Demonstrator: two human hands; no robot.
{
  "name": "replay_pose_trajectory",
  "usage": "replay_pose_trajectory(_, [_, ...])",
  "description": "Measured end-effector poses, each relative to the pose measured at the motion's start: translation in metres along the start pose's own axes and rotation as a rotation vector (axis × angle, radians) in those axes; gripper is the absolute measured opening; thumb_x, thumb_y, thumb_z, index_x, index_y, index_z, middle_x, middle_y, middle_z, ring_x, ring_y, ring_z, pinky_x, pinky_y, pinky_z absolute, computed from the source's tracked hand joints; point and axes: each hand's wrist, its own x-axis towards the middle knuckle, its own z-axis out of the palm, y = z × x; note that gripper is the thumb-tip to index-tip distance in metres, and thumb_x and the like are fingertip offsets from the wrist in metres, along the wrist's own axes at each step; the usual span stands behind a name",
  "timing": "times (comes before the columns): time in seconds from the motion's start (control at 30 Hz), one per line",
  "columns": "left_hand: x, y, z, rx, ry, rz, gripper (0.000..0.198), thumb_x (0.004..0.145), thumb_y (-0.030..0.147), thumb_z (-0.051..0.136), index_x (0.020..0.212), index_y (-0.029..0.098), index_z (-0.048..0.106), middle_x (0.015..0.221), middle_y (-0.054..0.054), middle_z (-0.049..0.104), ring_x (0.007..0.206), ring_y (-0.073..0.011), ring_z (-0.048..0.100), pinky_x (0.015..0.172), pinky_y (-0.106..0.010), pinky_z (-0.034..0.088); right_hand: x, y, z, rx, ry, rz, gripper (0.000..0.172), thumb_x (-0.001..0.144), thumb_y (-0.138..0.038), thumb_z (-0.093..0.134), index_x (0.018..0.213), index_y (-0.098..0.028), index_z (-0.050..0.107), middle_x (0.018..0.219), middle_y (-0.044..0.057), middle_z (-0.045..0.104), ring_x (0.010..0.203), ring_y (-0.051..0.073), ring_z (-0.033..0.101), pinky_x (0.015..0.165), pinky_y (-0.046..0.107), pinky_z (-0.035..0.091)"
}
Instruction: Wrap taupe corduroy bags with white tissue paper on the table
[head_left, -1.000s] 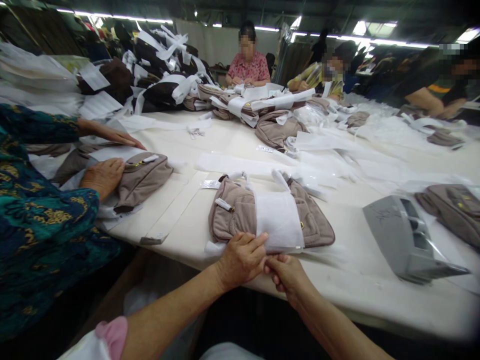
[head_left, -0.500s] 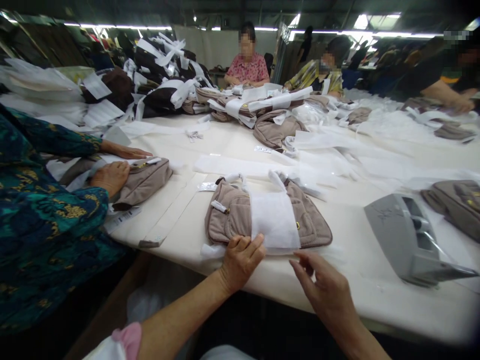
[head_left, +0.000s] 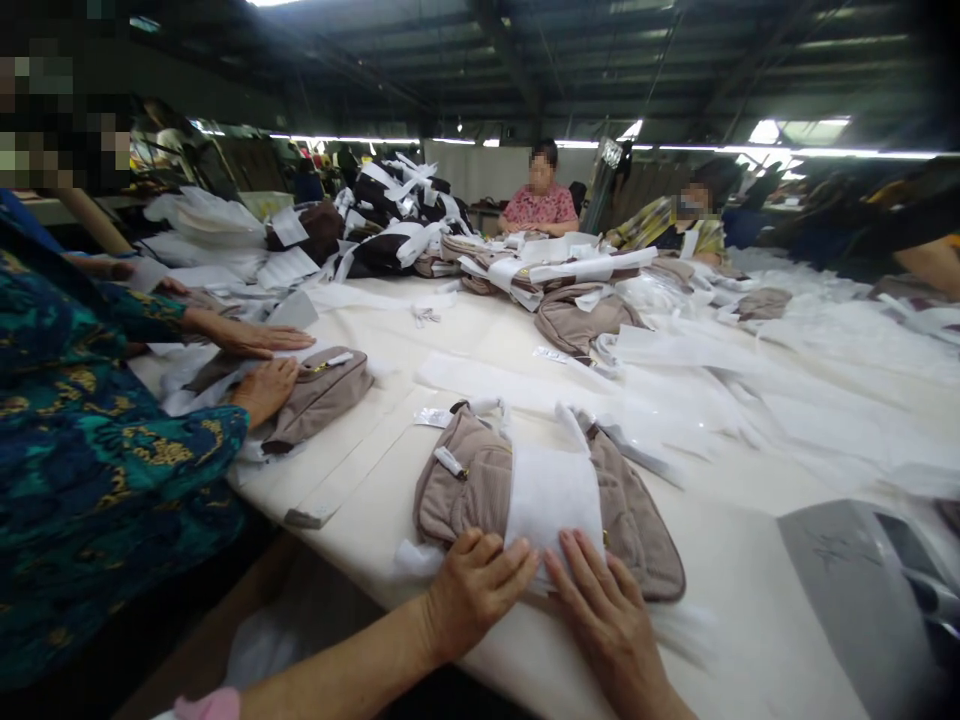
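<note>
A taupe corduroy handbag lies before me at the table's front edge, with a white wrapping sheet banded around its middle. White wrap also covers its handles and a zipper pull. My left hand has bent fingers closed at the sheet's lower edge; its thumb is hidden. Beside it, my right hand lies with straight fingers on the sheet's lower part, fingertips pressing the bag's front. A silver packet sits at the bag's upper left.
Right of the bag stands a grey tape dispenser. At left, a co-worker's hands rest on another taupe bag. Wrapped bags and white sheets lie farther back. Other people sit across the table.
My right hand has come down from beside the bag onto the white sheet, its fingers now straight. My left hand stays at the sheet's edge. The camera view has tilted up.
</note>
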Motion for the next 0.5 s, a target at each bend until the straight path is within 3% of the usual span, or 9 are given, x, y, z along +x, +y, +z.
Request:
replay_pose_trajectory(0.1, [0.001, 0.001, -0.001, -0.018, 0.008, -0.034, 0.025, 0.087, 0.017, 0.047, 0.11, 0.021, 0.058, 0.11, -0.005, 0.06, 0.087, -0.0166, 0.052, 0.078, -0.034, 0.039, -0.011, 0.01, -0.007, 0.024, 0.02, -0.066, 0.038, 0.088, -0.012, 0.043, 0.125, -0.016, 0.049, 0.126, 0.014, 0.051, 0.118, 0.028, 0.045, 0.097, 0.045, 0.033])
replay_pose_trajectory(0.23, [0.002, 0.0, -0.006, -0.051, 0.013, -0.08, 0.032, 0.08, 0.012, 0.057, 0.11, 0.022, 0.057, 0.096, -0.004, 0.061, 0.079, -0.0139, 0.053, 0.077, -0.033, 0.038, -0.037, 0.037, -0.024, 0.106, 0.131, 0.081, 0.047, 0.082, -0.009, 0.054, 0.128, -0.017, 0.047, 0.117, 0.015, 0.056, 0.11, 0.028, 0.052, 0.093, 0.047, 0.04])
replay_pose_trajectory(0.4, [-0.003, -0.009, -0.015, -0.089, -0.033, -0.132, 0.023, 0.08, 0.013, 0.056, 0.102, 0.017, 0.057, 0.089, -0.004, 0.06, 0.083, -0.0153, 0.055, 0.08, -0.033, 0.038, -0.055, 0.06, -0.031, 0.223, -0.033, 0.106, 0.044, 0.084, -0.005, 0.048, 0.123, -0.025, 0.052, 0.106, 0.009, 0.06, 0.102, 0.021, 0.055, 0.088, 0.04, 0.045])
replay_pose_trajectory(0.5, [-0.009, -0.018, -0.016, -0.131, -0.054, -0.159, 0.015, 0.082, 0.011, 0.049, 0.093, 0.016, 0.059, 0.084, -0.004, 0.06, 0.081, -0.0163, 0.053, 0.076, -0.033, 0.038, -0.058, 0.064, -0.023, 0.249, -0.047, 0.087, 0.042, 0.085, -0.005, 0.045, 0.122, -0.025, 0.053, 0.097, 0.008, 0.063, 0.096, 0.02, 0.056, 0.086, 0.039, 0.045])
